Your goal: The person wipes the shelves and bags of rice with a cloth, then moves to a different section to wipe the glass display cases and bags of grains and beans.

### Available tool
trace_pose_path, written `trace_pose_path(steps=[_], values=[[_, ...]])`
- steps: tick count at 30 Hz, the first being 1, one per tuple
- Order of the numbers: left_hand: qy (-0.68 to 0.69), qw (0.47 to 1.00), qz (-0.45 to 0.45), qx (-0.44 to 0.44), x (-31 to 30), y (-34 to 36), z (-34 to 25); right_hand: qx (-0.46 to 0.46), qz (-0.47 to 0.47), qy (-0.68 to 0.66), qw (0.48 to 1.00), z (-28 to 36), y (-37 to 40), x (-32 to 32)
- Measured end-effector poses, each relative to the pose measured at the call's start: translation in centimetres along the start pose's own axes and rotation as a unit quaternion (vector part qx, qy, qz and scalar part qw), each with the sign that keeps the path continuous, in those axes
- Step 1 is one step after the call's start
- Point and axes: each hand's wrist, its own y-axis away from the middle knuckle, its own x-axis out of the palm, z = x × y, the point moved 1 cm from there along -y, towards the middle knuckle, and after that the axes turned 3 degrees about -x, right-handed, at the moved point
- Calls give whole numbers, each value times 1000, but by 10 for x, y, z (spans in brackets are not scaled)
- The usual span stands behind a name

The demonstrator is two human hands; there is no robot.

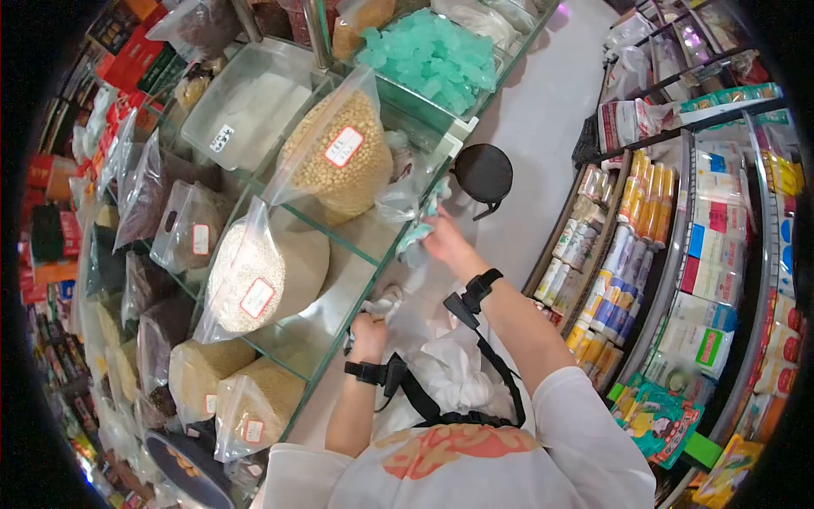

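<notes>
My right hand (445, 239) is closed on a pale blue-green cloth (414, 246), which lies against the outer edge of the glass display case (379, 254). Closer to my body, my left hand (369, 336) is curled into a fist beside the same glass edge. Whatever its fingers hold is hidden; whitish crumpled material (388, 301) shows just beyond it. Inside the case, near my hands, stand a clear bag of yellow beans (335, 157) and a bag of white grain (254, 280), both with red-bordered labels.
A round black stool (483, 174) stands on the floor beyond my right hand. Green crystal-like chunks (432, 64) fill a far compartment. Shelves with wrapped rolls (623, 271) and boxes (712, 280) line the right side. A white plastic bag (462, 365) hangs near my body.
</notes>
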Motion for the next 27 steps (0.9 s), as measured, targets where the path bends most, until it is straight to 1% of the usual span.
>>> trace_pose_path(steps=[2, 3, 5, 6, 7, 9, 10, 11, 13, 14, 15, 17, 18, 19, 21, 22, 24, 25, 27], values=[[68, 997, 2, -39, 45, 31, -20, -44, 10, -25, 999, 26, -10, -3], [70, 997, 2, -32, 60, 36, -24, -41, 17, -26, 999, 42, -17, -8], [170, 983, 7, -69, 79, 40, -26, -87, 76, -51, 992, 77, -25, -17], [148, 988, -36, -31, 87, 37, -23, -85, 87, -48, 991, 96, -28, -22], [150, 988, -34, -22, 85, 31, -17, -82, 96, -49, 991, 117, -25, -24], [82, 994, -50, 47, 89, 19, 0, -87, 81, -19, 993, 159, -22, -36], [12, 978, -158, 135, 138, 49, 1, -90, 108, -16, 990, 177, -28, -53], [13, 977, -155, 143, 154, 44, 12, -90, 116, -18, 989, 197, -27, -67], [-10, 953, -216, 214, 176, 35, 29, -67, 83, -15, 994, 228, -22, -97], [-63, 955, -169, 237, 183, 26, 38, -68, 78, -14, 995, 245, -16, -113], [-67, 953, -173, 239, 187, 19, 51, -64, 77, -18, 995, 257, -9, -128], [-38, 971, -127, 197, 232, 6, 70, -48, 43, -20, 998, 285, -10, -150], [-46, 975, -115, 187, 253, 5, 79, -33, 18, -21, 999, 295, -11, -158], [-45, 974, -115, 189, 272, 3, 86, -32, 21, -22, 999, 304, -13, -162], [-29, 988, 51, 143, 307, -3, 100, -17, 27, -63, 997, 314, -19, -165], [-26, 988, 49, 146, 329, 2, 105, -14, 30, -61, 998, 316, -25, -165], [-43, 988, 71, 133, 377, 14, 113, 22, 81, -85, 993, 315, -42, -163], [-38, 988, 69, 135, 387, 7, 116, 26, 83, -81, 993, 315, -48, -160], [-44, 987, 60, 142, 403, -3, 119, 52, 148, -31, 987, 311, -58, -152]])
